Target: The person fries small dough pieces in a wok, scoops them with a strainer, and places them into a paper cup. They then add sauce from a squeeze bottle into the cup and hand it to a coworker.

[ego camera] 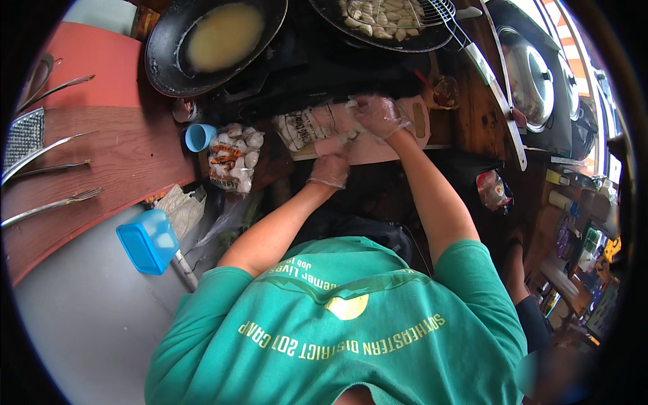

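Observation:
Both my hands wear clear plastic gloves over a pink cutting board (377, 152). My left hand (329, 169) is curled at the board's front edge, with a small whitish piece by its fingertips. Farther back, my right hand (379, 116) has bent fingers beside a bit of white or clear material. Whether either hand grips something is hard to make out. A printed clear plastic bag (309, 126) of whitish food lies on the board's left part, its right end reaching towards my right hand. Another printed bag (235, 157), of round white balls, rests left of the board.
Behind the board are a wok (167, 66) of pale oil and a second wok (405, 49) with whitish food pieces beneath a wire skimmer (430, 12). A blue cup (200, 137) and a jar (185, 110) stand left. Another person's leg (515, 276) shows at right.

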Demonstrator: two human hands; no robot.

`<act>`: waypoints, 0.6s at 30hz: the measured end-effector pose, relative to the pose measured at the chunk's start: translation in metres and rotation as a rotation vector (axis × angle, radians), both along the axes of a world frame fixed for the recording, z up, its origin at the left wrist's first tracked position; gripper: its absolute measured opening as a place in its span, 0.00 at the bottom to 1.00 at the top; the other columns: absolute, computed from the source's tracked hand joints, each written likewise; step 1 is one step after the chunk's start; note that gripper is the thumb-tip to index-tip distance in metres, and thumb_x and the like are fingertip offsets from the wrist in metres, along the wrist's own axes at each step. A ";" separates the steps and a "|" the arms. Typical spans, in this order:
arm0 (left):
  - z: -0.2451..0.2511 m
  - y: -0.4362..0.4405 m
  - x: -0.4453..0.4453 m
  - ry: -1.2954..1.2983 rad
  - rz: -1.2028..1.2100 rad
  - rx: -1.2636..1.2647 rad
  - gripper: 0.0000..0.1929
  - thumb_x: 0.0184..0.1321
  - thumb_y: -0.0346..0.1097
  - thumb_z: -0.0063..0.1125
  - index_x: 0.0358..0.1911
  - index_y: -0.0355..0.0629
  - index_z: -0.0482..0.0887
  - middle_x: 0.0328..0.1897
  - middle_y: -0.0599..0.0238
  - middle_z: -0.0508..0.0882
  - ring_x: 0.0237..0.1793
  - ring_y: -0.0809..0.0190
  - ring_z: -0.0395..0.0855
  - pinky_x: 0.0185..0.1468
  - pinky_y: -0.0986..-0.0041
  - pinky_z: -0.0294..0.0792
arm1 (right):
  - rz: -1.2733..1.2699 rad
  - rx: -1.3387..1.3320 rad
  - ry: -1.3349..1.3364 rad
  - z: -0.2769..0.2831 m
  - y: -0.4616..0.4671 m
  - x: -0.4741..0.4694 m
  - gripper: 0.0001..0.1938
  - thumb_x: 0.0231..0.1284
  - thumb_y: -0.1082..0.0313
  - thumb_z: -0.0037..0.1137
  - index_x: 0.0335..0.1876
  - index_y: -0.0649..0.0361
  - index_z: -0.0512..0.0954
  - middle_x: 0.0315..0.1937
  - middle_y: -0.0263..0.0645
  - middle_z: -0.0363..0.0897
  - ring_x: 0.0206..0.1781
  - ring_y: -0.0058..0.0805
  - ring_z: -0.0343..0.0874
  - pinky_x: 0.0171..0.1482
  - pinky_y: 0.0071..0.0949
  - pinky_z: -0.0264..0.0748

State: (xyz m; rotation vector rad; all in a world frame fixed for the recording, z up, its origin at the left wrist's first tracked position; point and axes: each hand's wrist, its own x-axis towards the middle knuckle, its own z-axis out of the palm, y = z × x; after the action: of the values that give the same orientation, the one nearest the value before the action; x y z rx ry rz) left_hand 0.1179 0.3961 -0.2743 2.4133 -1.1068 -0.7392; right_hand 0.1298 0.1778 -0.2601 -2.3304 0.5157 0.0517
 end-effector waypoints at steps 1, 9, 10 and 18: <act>-0.001 0.001 0.003 -0.005 0.027 0.030 0.31 0.62 0.30 0.52 0.72 0.45 0.70 0.35 0.42 0.89 0.39 0.37 0.90 0.44 0.48 0.80 | -0.112 0.137 -0.121 -0.002 0.002 -0.013 0.15 0.59 0.61 0.67 0.47 0.61 0.87 0.41 0.48 0.90 0.46 0.43 0.90 0.51 0.40 0.84; 0.028 0.003 0.008 0.033 0.053 0.007 0.28 0.63 0.30 0.51 0.69 0.47 0.72 0.34 0.37 0.87 0.39 0.33 0.88 0.43 0.43 0.79 | -0.717 0.688 0.158 -0.036 0.042 -0.108 0.16 0.63 0.61 0.70 0.48 0.66 0.87 0.32 0.37 0.88 0.31 0.21 0.85 0.35 0.23 0.80; 0.032 0.006 0.005 0.051 0.048 -0.012 0.27 0.63 0.29 0.51 0.69 0.46 0.72 0.34 0.36 0.87 0.39 0.33 0.87 0.43 0.43 0.79 | -0.763 0.716 0.108 -0.038 0.045 -0.111 0.16 0.63 0.61 0.70 0.48 0.67 0.87 0.32 0.37 0.88 0.30 0.21 0.85 0.34 0.23 0.80; 0.016 -0.001 -0.014 -0.043 -0.024 -0.236 0.27 0.63 0.30 0.53 0.68 0.43 0.73 0.28 0.43 0.87 0.28 0.35 0.86 0.34 0.45 0.77 | -0.832 0.720 0.088 -0.037 0.048 -0.109 0.16 0.59 0.60 0.75 0.42 0.67 0.87 0.28 0.35 0.86 0.26 0.21 0.83 0.31 0.23 0.80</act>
State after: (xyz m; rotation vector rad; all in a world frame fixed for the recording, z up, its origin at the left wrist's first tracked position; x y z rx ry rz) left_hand 0.1041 0.3952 -0.2582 2.2296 -1.1709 -0.5332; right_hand 0.0204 0.2263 -0.2967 -1.3011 1.2362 -0.0497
